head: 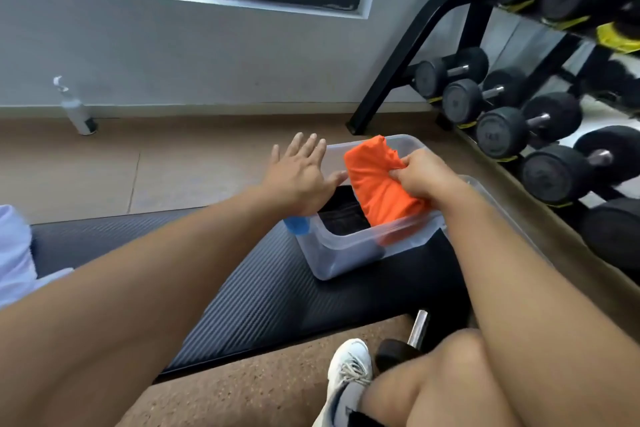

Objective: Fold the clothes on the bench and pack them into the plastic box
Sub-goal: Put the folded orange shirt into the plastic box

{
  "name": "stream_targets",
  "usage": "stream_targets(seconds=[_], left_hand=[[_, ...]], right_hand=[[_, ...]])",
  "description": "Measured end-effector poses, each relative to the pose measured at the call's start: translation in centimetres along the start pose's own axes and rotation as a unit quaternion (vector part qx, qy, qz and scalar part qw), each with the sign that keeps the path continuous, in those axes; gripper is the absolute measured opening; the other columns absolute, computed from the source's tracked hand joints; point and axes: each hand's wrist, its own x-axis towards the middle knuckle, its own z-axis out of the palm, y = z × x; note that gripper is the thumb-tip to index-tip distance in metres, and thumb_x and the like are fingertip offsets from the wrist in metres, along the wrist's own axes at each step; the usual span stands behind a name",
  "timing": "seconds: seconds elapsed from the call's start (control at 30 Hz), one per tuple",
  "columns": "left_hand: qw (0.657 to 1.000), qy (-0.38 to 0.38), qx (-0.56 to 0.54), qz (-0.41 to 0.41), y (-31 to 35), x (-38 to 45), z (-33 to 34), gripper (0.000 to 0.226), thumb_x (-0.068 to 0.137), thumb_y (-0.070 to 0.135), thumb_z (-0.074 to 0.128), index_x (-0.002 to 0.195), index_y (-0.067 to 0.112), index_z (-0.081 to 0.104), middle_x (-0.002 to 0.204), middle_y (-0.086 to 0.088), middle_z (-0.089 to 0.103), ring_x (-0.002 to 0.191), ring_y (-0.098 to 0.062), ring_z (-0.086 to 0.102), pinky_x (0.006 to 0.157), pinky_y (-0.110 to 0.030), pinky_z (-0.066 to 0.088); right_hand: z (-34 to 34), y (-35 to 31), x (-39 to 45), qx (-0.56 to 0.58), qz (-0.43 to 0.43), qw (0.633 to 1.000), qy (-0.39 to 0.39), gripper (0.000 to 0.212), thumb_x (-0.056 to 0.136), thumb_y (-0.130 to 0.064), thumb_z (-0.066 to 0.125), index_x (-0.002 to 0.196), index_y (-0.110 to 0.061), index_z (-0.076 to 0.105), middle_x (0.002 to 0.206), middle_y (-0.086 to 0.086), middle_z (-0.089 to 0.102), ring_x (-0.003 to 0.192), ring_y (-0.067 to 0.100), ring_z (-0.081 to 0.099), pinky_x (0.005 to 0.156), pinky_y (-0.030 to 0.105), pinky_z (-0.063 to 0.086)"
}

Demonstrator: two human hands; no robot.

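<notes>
A clear plastic box (349,255) stands on the black ribbed bench (242,291). My right hand (420,175) grips a folded orange garment (375,180), which stands half inside the box at its right side. A dark folded garment (341,213) lies in the box to the left of the orange one. My left hand (299,173) hovers with fingers spread over the box's left rim, thumb near the orange cloth. A blue clip (296,225) shows on the box's left corner. White clothing (14,253) lies at the bench's far left end.
A black rack of dumbbells (502,121) stands close on the right. A dumbbell (405,343) lies on the floor by my white shoe (346,378). A white bottle (74,107) stands by the wall at left. A clear lid (485,191) lies behind the box.
</notes>
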Motion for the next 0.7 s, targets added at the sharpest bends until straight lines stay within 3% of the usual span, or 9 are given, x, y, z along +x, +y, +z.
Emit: stream_targets(seconds=[0.07,0.3,0.5,0.7], left_hand=[[1.000,-0.003,0.018,0.000,0.1,0.0,-0.2,0.081,0.097,0.065,0.030,0.161,0.020,0.007,0.169,0.003,-0.003,0.154,-0.017,-0.011,0.123,-0.052,-0.003],[0.999,-0.023,0.022,-0.001,0.4,-0.2,-0.3,0.083,0.096,0.062,0.035,0.161,0.020,0.003,0.169,0.003,-0.005,0.154,-0.019,-0.013,0.123,-0.054,-0.002],[0.999,-0.032,0.028,-0.003,0.3,-0.2,-0.3,0.081,0.097,0.056,0.036,0.160,0.020,0.002,0.168,0.002,-0.007,0.154,-0.019,-0.014,0.123,-0.054,-0.001],[0.999,-0.032,0.022,-0.004,0.3,-0.2,-0.3,0.080,0.094,0.048,0.037,0.161,0.021,0.002,0.168,0.003,-0.007,0.154,-0.019,-0.013,0.123,-0.054,0.000]], right_hand=[[-0.1,-0.4,0.3,-0.058,0.010,0.998,-0.011,0.045,0.106,-0.032,0.046,0.138,-0.003,0.058,0.136,0.019,0.061,0.128,0.037,0.053,0.108,0.037,0.040],[1.6,-0.6,0.9,-0.167,0.055,0.980,-0.093,0.041,0.106,-0.023,0.047,0.140,0.000,0.052,0.142,0.017,0.056,0.132,0.036,0.051,0.107,0.041,0.040],[0.4,-1.4,1.9,-0.199,0.084,0.976,-0.038,0.051,0.098,-0.031,0.061,0.144,-0.013,0.050,0.145,0.012,0.052,0.129,0.034,0.054,0.100,0.044,0.050],[0.4,-3.6,0.6,-0.277,-0.035,0.957,-0.081,0.069,0.083,-0.033,0.081,0.144,-0.015,0.053,0.134,0.009,0.063,0.122,0.031,0.059,0.104,0.042,0.048]])
